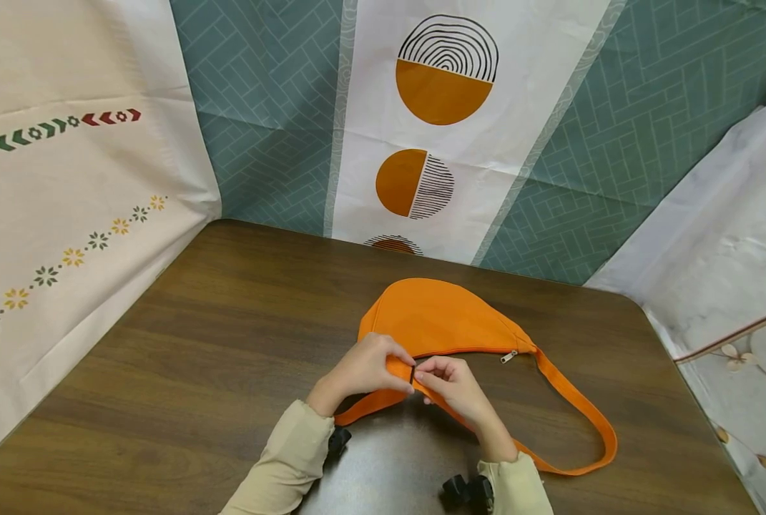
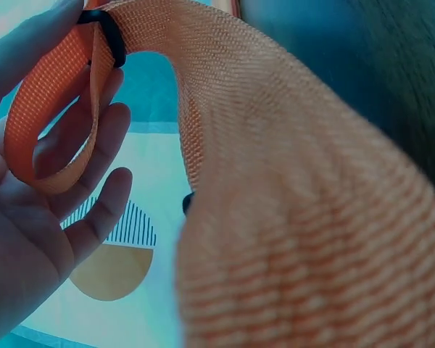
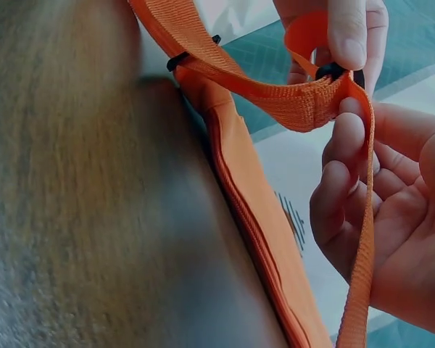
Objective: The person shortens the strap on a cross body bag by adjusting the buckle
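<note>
An orange crescent-shaped bag lies on the table, its zipper edge toward me. Its orange strap curves out to the right and comes back to both hands. My left hand pinches the black strap slider, with a loop of strap hanging inside its fingers in the left wrist view. Close beside it, my right hand grips the strap between thumb and fingers just past the slider. From there the strap runs down along the right palm.
The brown wooden table extends around the bag. A metal zipper pull hangs at the bag's right end. Patterned cloth covers the back and sides. A second black ring sits on the strap near the bag.
</note>
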{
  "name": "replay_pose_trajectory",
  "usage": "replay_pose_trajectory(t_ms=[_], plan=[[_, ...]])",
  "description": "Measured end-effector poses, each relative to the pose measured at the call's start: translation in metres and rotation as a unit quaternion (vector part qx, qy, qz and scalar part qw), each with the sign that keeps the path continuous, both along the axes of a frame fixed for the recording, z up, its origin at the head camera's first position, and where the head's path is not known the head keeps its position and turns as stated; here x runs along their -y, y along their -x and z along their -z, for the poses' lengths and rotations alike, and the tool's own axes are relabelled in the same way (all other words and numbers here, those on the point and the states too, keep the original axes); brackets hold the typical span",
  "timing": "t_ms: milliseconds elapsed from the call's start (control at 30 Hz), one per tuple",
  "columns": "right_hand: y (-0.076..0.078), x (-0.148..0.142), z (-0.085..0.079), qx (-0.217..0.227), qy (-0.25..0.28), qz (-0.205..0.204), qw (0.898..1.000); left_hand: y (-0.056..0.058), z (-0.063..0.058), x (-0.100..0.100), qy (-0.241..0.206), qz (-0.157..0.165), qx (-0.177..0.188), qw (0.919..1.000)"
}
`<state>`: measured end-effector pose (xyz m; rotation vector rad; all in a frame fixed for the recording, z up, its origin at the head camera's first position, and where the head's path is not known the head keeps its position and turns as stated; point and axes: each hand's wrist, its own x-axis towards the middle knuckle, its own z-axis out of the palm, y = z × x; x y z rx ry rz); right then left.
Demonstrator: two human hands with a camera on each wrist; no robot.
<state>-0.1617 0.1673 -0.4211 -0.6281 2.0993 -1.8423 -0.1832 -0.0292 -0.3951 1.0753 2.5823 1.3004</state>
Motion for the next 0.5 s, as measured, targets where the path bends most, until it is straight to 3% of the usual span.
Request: replay_pose_trajectory(t_ms=[167, 400, 500], plan=[[-0.001, 0.000, 0.000, -0.024, -0.018, -0.018, 0.999, 0.002, 0.003, 0.001, -0.045, -0.008, 0.018, 0.9988], [-0.008, 0.013, -0.012, -0.064, -0.045, 0.047, 0.996, 0.002, 0.005, -0.001, -0.067, -0.008, 0.032, 0.9972], [-0.010, 0.016, -0.018, -0.082, -0.048, 0.054, 0.994, 0.003, 0.007, -0.002, -0.071, -0.010, 0.030, 0.9970]])
